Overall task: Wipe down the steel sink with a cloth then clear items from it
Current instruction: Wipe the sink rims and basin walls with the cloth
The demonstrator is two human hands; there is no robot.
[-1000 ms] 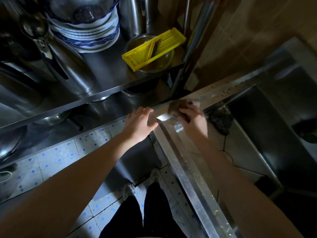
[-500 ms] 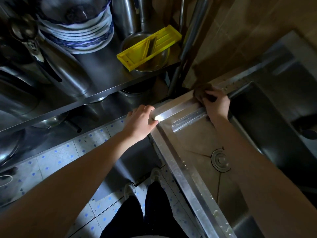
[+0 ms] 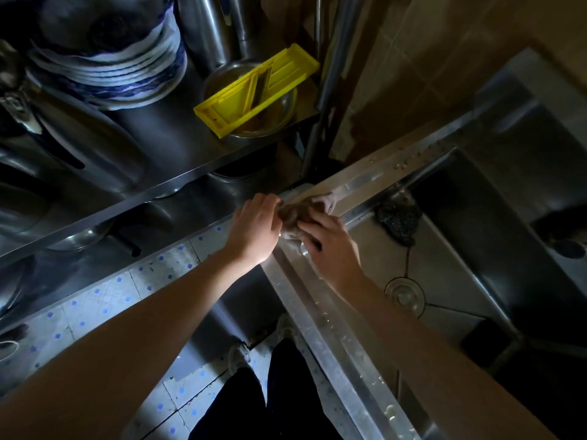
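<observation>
The steel sink (image 3: 327,315) runs from the lower middle to the upper right, its rim wet with droplets. A brownish cloth (image 3: 297,212) lies bunched on the sink's near-left corner. My right hand (image 3: 330,246) presses on the cloth with the fingers curled over it. My left hand (image 3: 254,230) rests at the same corner, its fingertips touching the cloth's left side. A dark scouring pad (image 3: 398,219) sits inside the basin against the far wall. The round drain (image 3: 405,295) shows on the basin floor.
A steel shelf (image 3: 133,173) to the left carries stacked blue-and-white bowls (image 3: 111,55), a yellow slicer (image 3: 257,88) over a metal bowl, and steel pots. A vertical pipe (image 3: 327,90) stands by the tiled wall. My legs and shoes are on the tiled floor (image 3: 95,300) below.
My right hand has drawn the cloth back from the sink's far edge to the near-left corner. My left hand has stayed at that corner and now touches the cloth.
</observation>
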